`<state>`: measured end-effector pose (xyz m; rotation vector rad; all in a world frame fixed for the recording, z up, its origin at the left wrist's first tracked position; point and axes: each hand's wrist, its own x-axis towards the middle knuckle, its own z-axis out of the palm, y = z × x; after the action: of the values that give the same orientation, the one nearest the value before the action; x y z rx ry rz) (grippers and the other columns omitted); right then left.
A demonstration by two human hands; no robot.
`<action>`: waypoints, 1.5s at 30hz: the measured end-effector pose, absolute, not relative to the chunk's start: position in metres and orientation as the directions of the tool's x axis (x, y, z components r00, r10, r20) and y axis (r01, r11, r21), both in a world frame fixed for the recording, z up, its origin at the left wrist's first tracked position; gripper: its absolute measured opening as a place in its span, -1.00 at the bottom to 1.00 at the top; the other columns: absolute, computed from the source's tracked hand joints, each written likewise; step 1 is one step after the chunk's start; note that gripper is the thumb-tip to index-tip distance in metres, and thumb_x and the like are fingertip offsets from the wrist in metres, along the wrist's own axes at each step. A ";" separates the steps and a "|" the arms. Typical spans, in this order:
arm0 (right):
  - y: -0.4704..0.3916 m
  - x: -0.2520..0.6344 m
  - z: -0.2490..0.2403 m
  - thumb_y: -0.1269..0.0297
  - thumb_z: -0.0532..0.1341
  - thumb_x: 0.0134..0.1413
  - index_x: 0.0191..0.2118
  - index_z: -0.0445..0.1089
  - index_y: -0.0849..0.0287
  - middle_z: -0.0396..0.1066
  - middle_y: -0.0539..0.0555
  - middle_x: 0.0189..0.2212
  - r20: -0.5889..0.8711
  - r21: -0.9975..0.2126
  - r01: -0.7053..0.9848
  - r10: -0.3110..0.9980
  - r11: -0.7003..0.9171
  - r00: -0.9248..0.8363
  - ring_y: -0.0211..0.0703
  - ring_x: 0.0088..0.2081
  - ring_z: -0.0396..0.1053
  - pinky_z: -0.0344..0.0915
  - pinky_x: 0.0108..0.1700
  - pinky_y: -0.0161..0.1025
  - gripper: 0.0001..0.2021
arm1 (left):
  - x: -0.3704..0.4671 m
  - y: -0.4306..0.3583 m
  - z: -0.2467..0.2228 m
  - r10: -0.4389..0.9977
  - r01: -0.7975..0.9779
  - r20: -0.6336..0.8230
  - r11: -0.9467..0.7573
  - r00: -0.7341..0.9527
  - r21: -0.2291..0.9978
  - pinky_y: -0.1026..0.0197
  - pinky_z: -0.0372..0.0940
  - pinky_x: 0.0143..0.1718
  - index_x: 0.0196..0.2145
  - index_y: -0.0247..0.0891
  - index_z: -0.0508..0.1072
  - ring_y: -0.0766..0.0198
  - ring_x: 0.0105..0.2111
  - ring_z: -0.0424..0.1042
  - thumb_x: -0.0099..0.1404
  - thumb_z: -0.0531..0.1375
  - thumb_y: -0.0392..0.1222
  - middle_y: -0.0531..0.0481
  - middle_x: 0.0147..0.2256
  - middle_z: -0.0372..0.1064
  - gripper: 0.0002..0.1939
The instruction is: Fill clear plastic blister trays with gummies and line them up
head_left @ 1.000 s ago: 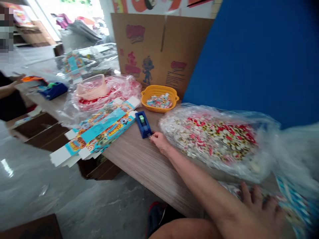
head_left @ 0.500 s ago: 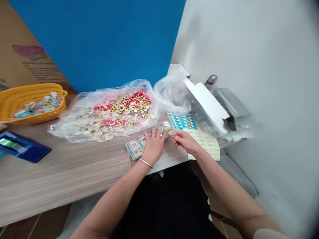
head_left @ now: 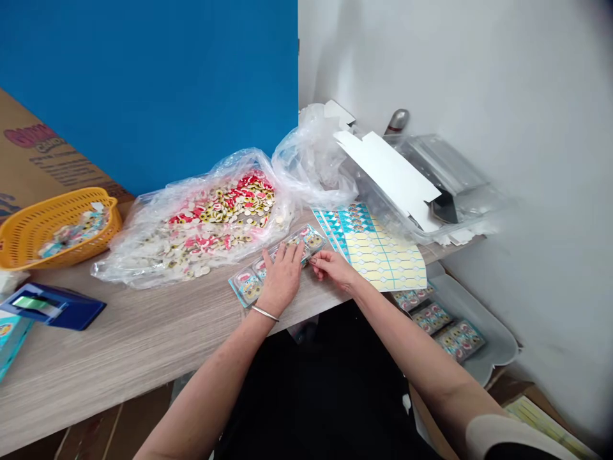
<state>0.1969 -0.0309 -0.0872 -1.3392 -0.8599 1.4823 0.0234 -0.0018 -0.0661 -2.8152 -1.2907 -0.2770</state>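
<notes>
A clear blister strip [head_left: 246, 285] with small colourful pieces in its compartments lies slantwise on the table. My left hand [head_left: 283, 276] rests flat across its middle, fingers spread, covering part of it. At the strip's near right edge, my right hand [head_left: 331, 267] is closed in a pinch; whatever sits between thumb and forefinger is too small to make out. Just right of that hand lies a sticker sheet [head_left: 383, 255], blue and printed at its far end, pale yellow elsewhere. Another blue sheet edge shows beneath it.
Behind the strip spreads a clear bag [head_left: 143, 255] of small red, yellow and white pieces. At left are a yellow basket [head_left: 62, 257] and a blue tape dispenser [head_left: 71, 313]. Clear plastic trays with white card [head_left: 393, 172] stand back right. A grey bin [head_left: 498, 345] below holds filled strips.
My right hand has come to the strip's near edge, still pinched. My left hand stays flat on the strip. The view has shifted, bringing the filled strips in the bin into sight.
</notes>
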 end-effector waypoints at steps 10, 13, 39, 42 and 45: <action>-0.025 0.190 -0.087 -0.10 0.39 -0.05 -0.48 0.26 0.14 0.29 -0.12 -0.64 -0.379 -0.923 -0.109 0.920 -0.369 0.096 -0.38 -0.65 0.18 0.19 -0.57 -0.38 -0.56 | 0.021 -0.001 -0.064 0.725 0.730 0.134 -0.684 0.675 0.021 -0.52 -0.09 0.24 0.39 0.06 0.12 -0.19 0.33 0.06 0.48 -0.14 -0.27 -0.20 0.30 0.19 -0.41; -0.024 0.188 -0.092 -0.09 0.32 0.06 -0.48 0.24 0.12 0.29 -0.12 -0.66 -0.372 -0.927 -0.011 0.917 -0.374 0.142 -0.37 -0.68 0.15 0.08 -0.63 -0.38 -0.59 | 0.021 -0.001 -0.064 0.729 0.733 0.132 -0.680 0.672 0.023 -0.53 -0.10 0.24 0.38 0.04 0.15 -0.19 0.32 0.06 0.47 -0.15 -0.28 -0.22 0.29 0.20 -0.41; -0.032 0.192 -0.079 0.33 0.18 0.32 -0.08 0.52 0.15 0.50 0.16 0.00 0.379 -0.219 0.957 0.920 0.192 -0.098 0.11 0.02 0.28 0.23 0.04 -0.01 -0.81 | -0.007 0.009 -0.066 0.654 0.654 0.076 -0.756 0.753 0.034 -0.43 -0.05 0.29 0.42 -0.15 0.06 -0.12 0.38 0.02 0.48 -0.06 -0.21 -0.13 0.38 0.09 -0.41; -0.033 0.192 -0.087 0.31 0.17 0.33 -0.05 0.53 0.14 0.51 0.15 0.02 0.408 -0.209 0.959 0.908 0.190 -0.091 0.11 0.03 0.27 0.22 0.02 -0.01 -0.79 | -0.044 0.007 -0.063 0.656 0.657 0.048 -0.754 0.753 -0.007 -0.60 -0.12 0.22 0.42 0.05 0.04 -0.30 0.40 -0.09 0.46 0.03 -0.06 -0.03 0.41 0.02 -0.38; -0.032 0.193 -0.092 0.30 0.18 0.33 -0.05 0.54 0.14 0.52 0.15 0.01 0.416 -0.207 0.960 0.905 0.188 -0.088 0.11 0.03 0.27 0.20 0.01 0.00 -0.79 | -0.069 0.000 -0.061 0.693 0.695 0.049 -0.719 0.719 -0.025 -0.50 0.00 0.20 0.41 0.07 0.08 -0.35 0.38 -0.08 0.45 0.04 0.04 0.03 0.43 -0.02 -0.39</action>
<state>0.1929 -0.0315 -0.0920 -1.7437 -2.0203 -0.1632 -0.0691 0.0003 -0.0608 -2.8738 -1.1605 -0.0559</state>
